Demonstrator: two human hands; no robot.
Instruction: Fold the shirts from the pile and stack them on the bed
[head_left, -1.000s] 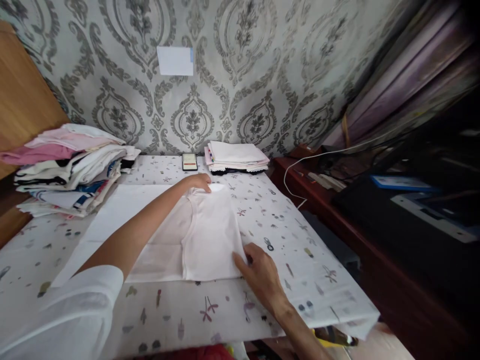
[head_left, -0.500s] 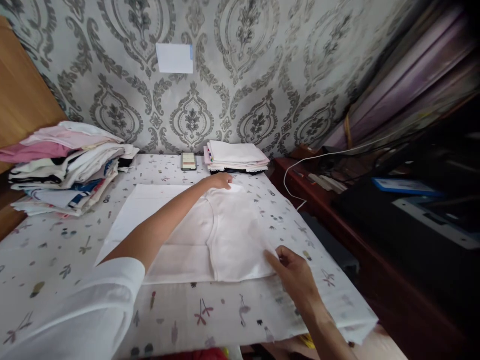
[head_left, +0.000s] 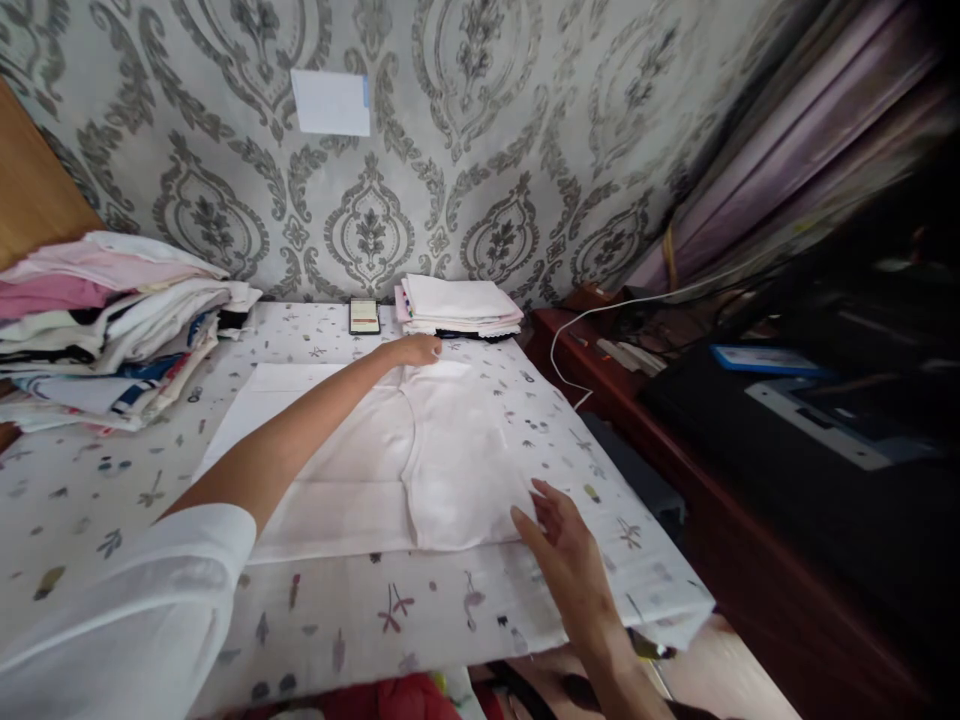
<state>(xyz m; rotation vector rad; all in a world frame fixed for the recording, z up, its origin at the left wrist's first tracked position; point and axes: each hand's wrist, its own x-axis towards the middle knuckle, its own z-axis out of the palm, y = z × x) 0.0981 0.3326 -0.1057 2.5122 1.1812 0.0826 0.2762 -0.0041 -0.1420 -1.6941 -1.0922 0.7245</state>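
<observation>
A white garment point(head_left: 457, 460) lies flat on the patterned cloth, its right part folded over so that an edge runs down its middle. At its far edge is my left hand point(head_left: 418, 350), fingers closed; what is between them is too small to make out. My left forearm crosses over the garment's left part. Beside the near right corner of the garment, my right hand point(head_left: 555, 530) has its thumb and fingers apart and holds nothing.
Piled clothes point(head_left: 112, 330) rise at the left. A folded stack point(head_left: 459, 306) and a small dark-framed object point(head_left: 364, 316) lie near the wall. On the right, a dark red desk point(head_left: 637, 400) carries a white cable point(head_left: 559, 345) and a blue-and-white item point(head_left: 765, 360).
My right hand has opened and let go of the garment's near right corner. My left hand remains at the far edge. The whole view has shifted slightly.
</observation>
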